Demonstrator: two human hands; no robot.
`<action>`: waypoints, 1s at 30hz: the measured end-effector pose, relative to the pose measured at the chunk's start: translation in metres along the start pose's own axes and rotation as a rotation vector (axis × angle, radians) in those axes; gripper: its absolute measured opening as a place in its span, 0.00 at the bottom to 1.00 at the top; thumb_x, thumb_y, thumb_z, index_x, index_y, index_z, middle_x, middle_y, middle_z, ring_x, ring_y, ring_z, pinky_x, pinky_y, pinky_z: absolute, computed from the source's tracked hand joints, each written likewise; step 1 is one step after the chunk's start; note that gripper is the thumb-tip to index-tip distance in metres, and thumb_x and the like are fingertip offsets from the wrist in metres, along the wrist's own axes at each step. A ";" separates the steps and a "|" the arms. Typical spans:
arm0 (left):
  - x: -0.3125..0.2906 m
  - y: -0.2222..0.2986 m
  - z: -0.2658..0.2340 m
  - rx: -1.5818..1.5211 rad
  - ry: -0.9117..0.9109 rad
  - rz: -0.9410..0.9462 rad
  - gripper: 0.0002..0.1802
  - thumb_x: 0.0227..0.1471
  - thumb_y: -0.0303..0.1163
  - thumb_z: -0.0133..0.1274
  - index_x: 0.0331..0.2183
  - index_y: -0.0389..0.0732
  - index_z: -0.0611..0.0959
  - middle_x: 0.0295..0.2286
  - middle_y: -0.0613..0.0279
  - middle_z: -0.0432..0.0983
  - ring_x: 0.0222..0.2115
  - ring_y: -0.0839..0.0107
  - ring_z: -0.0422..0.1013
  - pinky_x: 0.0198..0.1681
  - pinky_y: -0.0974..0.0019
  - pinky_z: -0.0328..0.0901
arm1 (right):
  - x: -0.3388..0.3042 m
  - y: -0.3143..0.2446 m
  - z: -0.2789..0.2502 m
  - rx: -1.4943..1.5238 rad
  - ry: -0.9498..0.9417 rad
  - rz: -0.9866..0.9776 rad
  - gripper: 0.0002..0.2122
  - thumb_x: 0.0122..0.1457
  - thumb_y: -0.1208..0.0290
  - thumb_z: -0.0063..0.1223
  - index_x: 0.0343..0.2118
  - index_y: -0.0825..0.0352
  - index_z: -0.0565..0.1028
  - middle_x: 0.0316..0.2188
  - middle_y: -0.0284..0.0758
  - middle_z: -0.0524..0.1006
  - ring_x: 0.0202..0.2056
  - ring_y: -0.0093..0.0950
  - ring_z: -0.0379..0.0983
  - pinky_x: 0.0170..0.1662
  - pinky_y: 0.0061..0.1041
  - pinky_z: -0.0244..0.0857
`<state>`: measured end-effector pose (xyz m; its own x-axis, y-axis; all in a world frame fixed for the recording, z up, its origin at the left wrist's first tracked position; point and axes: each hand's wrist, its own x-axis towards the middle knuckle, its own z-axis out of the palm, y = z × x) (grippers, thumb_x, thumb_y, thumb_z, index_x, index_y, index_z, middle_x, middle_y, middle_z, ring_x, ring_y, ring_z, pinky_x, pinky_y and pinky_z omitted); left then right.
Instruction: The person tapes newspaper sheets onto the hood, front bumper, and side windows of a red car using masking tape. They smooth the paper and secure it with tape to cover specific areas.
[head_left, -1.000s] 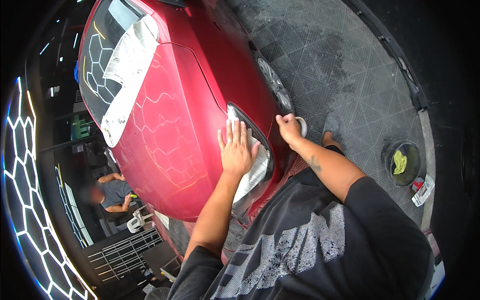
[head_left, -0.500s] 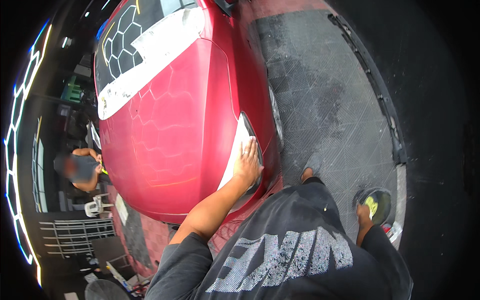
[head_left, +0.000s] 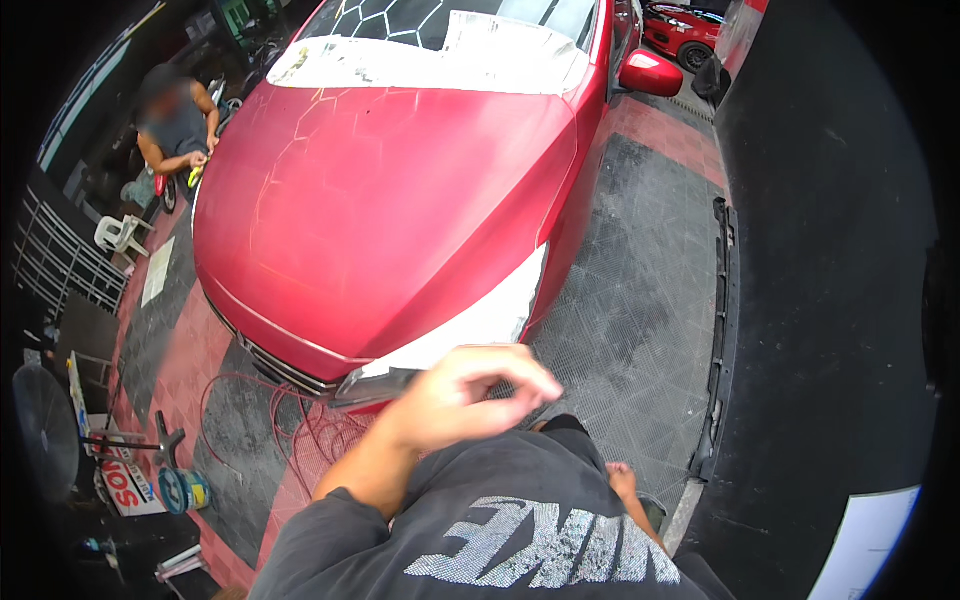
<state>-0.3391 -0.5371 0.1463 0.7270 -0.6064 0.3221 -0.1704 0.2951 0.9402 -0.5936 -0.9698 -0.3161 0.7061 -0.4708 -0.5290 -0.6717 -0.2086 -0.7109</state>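
Note:
My left hand (head_left: pixel 475 395) is raised in front of my shirt, over the near front corner of the red car (head_left: pixel 400 190). Its fingers curve loosely with a gap between thumb and fingers, and nothing shows in them. Just beyond it lies a white masking sheet (head_left: pixel 480 315) over the headlight area, apart from the hand as far as I can tell. Low at my right side, my right hand (head_left: pixel 622 480) is partly hidden by my shirt. A dark rounded thing (head_left: pixel 653 512) shows beside it; whether the hand holds it is unclear.
White paper (head_left: pixel 400 65) covers the windshield base. A co-worker (head_left: pixel 180 125) stands at the car's far side with something yellow-green in hand. A red hose (head_left: pixel 300 440) coils on the floor near a bucket (head_left: pixel 184 491). A dark strip (head_left: pixel 715 380) runs along the right wall.
My left hand has lifted off the white sheet at the headlight and come back toward my body. The view has swung, so the car's front and the floor at left now show more.

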 end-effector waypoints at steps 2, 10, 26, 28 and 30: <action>-0.019 0.074 -0.002 -0.129 -0.185 0.484 0.20 0.69 0.49 0.58 0.40 0.42 0.90 0.32 0.59 0.83 0.35 0.61 0.78 0.53 0.43 0.70 | 0.005 -0.011 -0.016 -0.115 -0.012 -0.026 0.11 0.64 0.64 0.66 0.38 0.69 0.82 0.30 0.33 0.83 0.33 0.23 0.76 0.40 0.29 0.73; -0.108 0.187 0.109 -0.040 -0.109 0.725 0.15 0.69 0.42 0.57 0.40 0.44 0.92 0.30 0.65 0.77 0.28 0.69 0.72 0.46 0.53 0.72 | 0.006 -0.087 -0.041 -0.471 -0.083 -0.113 0.14 0.61 0.62 0.69 0.40 0.69 0.82 0.29 0.36 0.83 0.33 0.28 0.79 0.42 0.33 0.75; -0.229 0.239 0.347 1.414 0.615 0.410 0.17 0.69 0.37 0.52 0.32 0.33 0.81 0.27 0.58 0.76 0.20 0.70 0.66 0.20 0.69 0.60 | -0.129 0.107 -0.035 -0.702 -0.493 -0.147 0.18 0.55 0.56 0.74 0.40 0.65 0.82 0.32 0.41 0.86 0.37 0.36 0.85 0.43 0.37 0.77; -0.251 0.252 0.343 1.475 0.501 0.497 0.15 0.67 0.35 0.56 0.32 0.32 0.82 0.27 0.58 0.76 0.20 0.70 0.66 0.20 0.68 0.60 | -0.117 0.174 -0.059 -0.796 -0.603 -0.189 0.19 0.55 0.56 0.75 0.40 0.65 0.82 0.32 0.40 0.86 0.37 0.35 0.84 0.43 0.36 0.77; -0.268 0.262 0.348 1.560 0.402 0.543 0.13 0.64 0.32 0.59 0.32 0.32 0.83 0.27 0.57 0.77 0.19 0.70 0.66 0.19 0.67 0.59 | -0.115 0.195 -0.056 -0.850 -0.654 -0.200 0.19 0.54 0.56 0.76 0.40 0.66 0.82 0.32 0.39 0.86 0.37 0.34 0.84 0.44 0.35 0.77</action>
<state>-0.8101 -0.5541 0.3451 0.4378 -0.4040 0.8032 -0.7029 -0.7108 0.0256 -0.8187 -1.0045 -0.3675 0.6333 0.1323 -0.7625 -0.2892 -0.8735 -0.3917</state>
